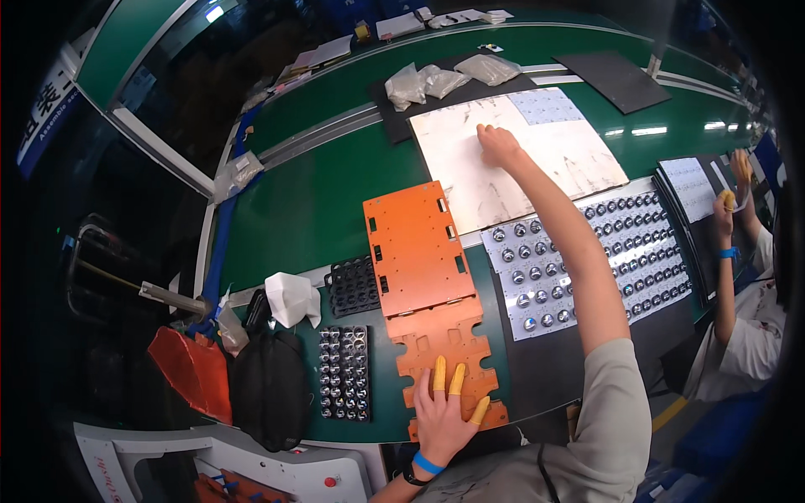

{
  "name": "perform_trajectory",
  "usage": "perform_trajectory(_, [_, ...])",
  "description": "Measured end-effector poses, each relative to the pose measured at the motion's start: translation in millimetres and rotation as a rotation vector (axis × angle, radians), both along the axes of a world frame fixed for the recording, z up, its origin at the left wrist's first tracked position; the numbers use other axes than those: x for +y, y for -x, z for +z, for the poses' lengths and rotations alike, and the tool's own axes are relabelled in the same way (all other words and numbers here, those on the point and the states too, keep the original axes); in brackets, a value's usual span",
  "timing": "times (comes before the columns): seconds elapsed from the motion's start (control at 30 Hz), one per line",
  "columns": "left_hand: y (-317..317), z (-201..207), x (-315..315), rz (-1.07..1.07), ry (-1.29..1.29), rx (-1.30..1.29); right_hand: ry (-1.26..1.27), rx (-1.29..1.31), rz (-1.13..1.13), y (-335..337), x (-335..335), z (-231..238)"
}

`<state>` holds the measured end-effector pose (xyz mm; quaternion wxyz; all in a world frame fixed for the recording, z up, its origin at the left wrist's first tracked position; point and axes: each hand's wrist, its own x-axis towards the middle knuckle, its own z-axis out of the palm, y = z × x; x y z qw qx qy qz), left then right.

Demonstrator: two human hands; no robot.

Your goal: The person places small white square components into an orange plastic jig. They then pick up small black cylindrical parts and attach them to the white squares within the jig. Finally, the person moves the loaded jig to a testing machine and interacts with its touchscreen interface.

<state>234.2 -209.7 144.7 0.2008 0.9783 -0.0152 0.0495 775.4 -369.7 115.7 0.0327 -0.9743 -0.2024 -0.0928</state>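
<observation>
My left hand (442, 426), with yellow finger cots, lies with its fingers spread on the lower, notched part of an orange fixture plate (447, 344). The fixture's upper orange panel (412, 243) reaches away from me and has slots along its sides. Stretched far forward, my right hand (499, 147) is closed above a large white board (453, 180) with dark scuffs. Whatever its curled fingers hold, if anything, is hidden. Beneath my right forearm lies a silvery panel (503, 260) carrying rows of round, shiny lens-like parts; the arm covers some of them.
A black tray (344, 373) of shiny round parts and a second black tray (354, 285) stand left of the fixture. Plastic bags (444, 81) lie behind the white board. A black bag (270, 390) sits near the left edge. At right, a co-worker's hand (726, 205) is close by.
</observation>
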Motion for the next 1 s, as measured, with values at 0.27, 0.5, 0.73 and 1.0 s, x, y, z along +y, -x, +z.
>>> perform_trajectory(0.27, [1.0,1.8,-0.3,0.011,0.001,0.016,-0.224,0.192,0.016,7.4,-24.2,34.5])
perform_trajectory(0.5, [1.4,-0.1,-0.7,0.012,0.01,0.029,-0.404,0.068,0.096,11.2,-29.2,23.4])
perform_trajectory(0.73, [0.7,1.5,-0.6,0.009,0.007,0.034,-0.242,0.043,0.203,0.7,-33.4,14.1])
perform_trajectory(1.0, [0.7,2.2,-1.1,0.008,-0.013,0.028,-0.21,0.036,0.154,1.0,-26.0,2.8])
